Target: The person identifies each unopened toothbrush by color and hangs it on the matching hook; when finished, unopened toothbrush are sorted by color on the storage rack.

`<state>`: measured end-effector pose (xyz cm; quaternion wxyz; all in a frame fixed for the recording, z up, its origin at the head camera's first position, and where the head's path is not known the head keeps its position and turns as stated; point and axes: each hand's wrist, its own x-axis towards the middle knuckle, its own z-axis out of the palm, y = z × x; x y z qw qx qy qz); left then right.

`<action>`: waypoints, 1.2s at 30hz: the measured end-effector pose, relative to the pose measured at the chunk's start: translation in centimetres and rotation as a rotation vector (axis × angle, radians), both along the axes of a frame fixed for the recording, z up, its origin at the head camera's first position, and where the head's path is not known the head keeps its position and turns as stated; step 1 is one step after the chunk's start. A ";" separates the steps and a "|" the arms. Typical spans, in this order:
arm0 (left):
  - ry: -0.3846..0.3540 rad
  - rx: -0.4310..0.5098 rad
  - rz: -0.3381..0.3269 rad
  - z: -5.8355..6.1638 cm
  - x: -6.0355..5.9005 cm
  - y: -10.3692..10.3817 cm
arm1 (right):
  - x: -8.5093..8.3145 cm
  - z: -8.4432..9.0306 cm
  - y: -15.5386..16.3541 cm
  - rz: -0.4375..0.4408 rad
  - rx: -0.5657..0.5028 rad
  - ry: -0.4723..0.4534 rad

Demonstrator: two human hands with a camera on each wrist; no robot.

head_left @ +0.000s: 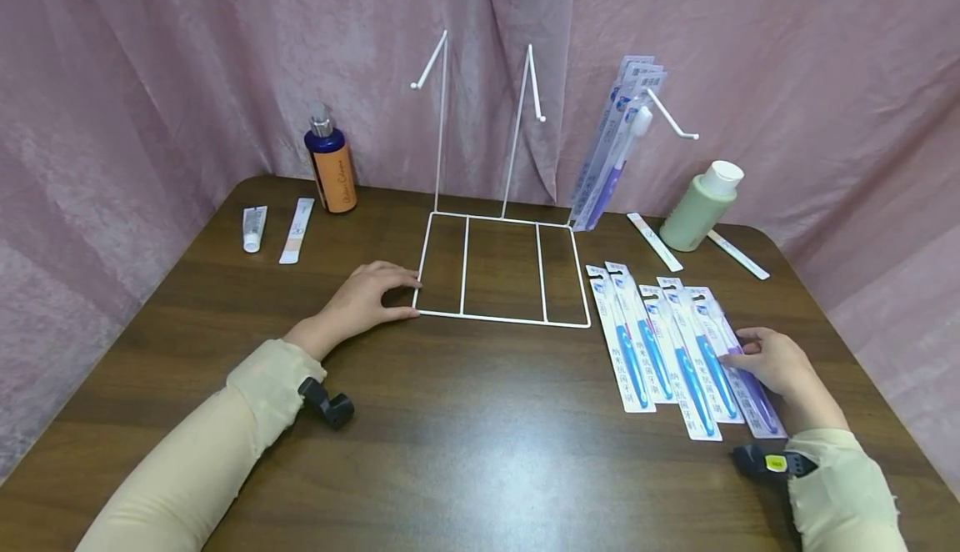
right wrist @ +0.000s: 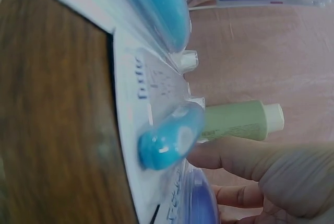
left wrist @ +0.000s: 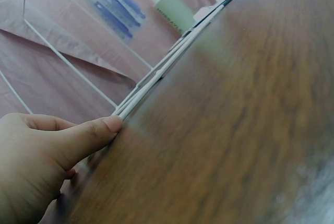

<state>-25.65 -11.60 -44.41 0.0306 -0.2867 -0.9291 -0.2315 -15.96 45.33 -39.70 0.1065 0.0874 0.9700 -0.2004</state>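
Far L, beyond the left hand and to its outer side: a small tube [head_left: 253, 228], then a slim packet [head_left: 297, 231], then an orange bottle [head_left: 335, 173] w/ blue top.

Left hand [head_left: 363, 295]: thumb and fingers pinching the wire rack [head_left: 465, 264] at its near L corner, base down on the tabletop [head_left: 450, 469]. Rack stands btwn the hands, slightly beyond them. Its R hook [head_left: 665, 112] carries several hung packs [head_left: 611, 152], up and away from both hands.

Just L of the right hand: five blue toothbrush packs [head_left: 626, 352] fanned flat, some overlapping. Further off, past the right hand: a slim packet w/ the green bottle [head_left: 693, 214] next to it, tilted, and another packet [head_left: 738, 254].

Right hand [head_left: 780, 360]: thumb and fingers at the purple toothbrush pack [head_left: 753, 389], outermost of the row, lying flat under/beside the fingertips. Can't tell if it's actually pinched.

Risks, my guess: lifting purple could drag the nearest blue pack, b/c they lie so close. Smooth plastic might slip if only an edge is caught. Rack prob. skids or tips if knocked w/ the left hand off it, b/c it looks light and the hung load's all on one side.
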 end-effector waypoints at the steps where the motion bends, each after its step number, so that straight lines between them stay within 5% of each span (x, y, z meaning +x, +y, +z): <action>1: -0.001 0.000 0.000 0.0 0.0 0.0 | 0.0 0.0 0.0 0.000 -0.004 0.006; 17: 0.015 0.015 0.000 0.1 0.1 -0.1 | 0.5 0.6 0.2 -0.056 -0.004 0.113; 36: 0.007 0.010 -0.009 0.0 -0.1 -0.1 | 0.1 6.4 -1.8 -0.053 0.008 0.359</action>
